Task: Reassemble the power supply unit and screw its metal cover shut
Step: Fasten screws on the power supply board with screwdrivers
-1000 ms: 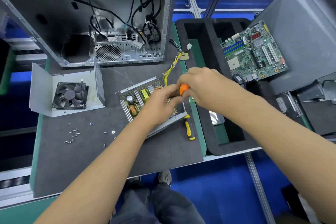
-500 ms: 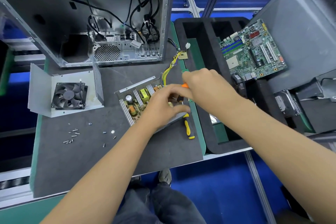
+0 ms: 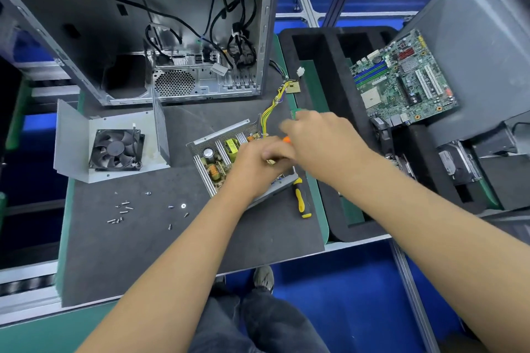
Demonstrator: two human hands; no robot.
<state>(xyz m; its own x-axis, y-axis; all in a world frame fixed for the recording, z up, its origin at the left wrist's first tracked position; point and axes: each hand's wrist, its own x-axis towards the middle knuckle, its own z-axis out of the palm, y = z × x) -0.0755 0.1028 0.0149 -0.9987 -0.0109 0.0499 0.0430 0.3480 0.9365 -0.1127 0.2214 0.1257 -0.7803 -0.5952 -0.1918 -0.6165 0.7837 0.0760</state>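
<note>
The open power supply unit (image 3: 220, 156) lies mid-mat, its circuit board with coils and a capacitor exposed, and yellow wires (image 3: 271, 113) run from it toward the back. My left hand (image 3: 258, 165) rests on the board's right part, fingers curled at something small. My right hand (image 3: 318, 143) grips an orange-handled screwdriver (image 3: 286, 139) just above the board; its tip is hidden. The metal cover (image 3: 74, 137) with its black fan (image 3: 116, 149) lies open to the left. Several loose screws (image 3: 123, 210) are scattered on the mat in front of the cover.
A yellow-handled screwdriver (image 3: 301, 199) lies right of the unit. An open computer case (image 3: 177, 37) stands behind. A black foam tray (image 3: 329, 94) at the right holds a green motherboard (image 3: 401, 80). A washer (image 3: 183, 205) lies among the screws.
My right hand with the orange screwdriver has shifted slightly down and left over the board. My left hand stays on the unit's right part.
</note>
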